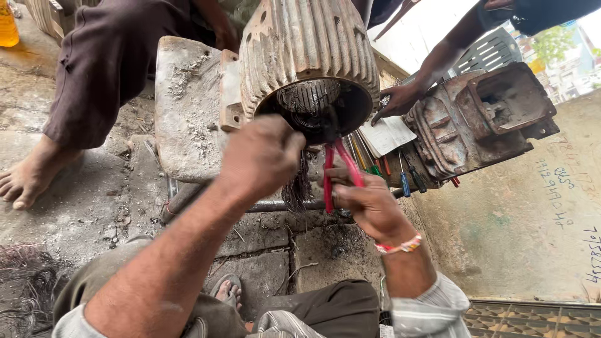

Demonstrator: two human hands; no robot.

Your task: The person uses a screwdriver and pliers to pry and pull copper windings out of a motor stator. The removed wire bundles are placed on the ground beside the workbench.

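Observation:
A ribbed, rusty motor housing (310,44) lies on its side with its open end facing me, dark winding wires (316,122) showing inside. My left hand (260,156) is closed on a bunch of those wires at the lower rim, and a dark tuft (300,184) hangs below it. My right hand (366,203) grips red-handled pliers (338,166) whose jaws reach into the opening.
Another person sits behind the housing, a bare foot (25,181) at the left, a hand (397,100) resting on papers (388,134). A second rusty motor casing (482,119) stands at right with screwdrivers (407,178) beside it. A metal rod (269,205) lies on the cracked floor. Removed wire (25,281) lies at bottom left.

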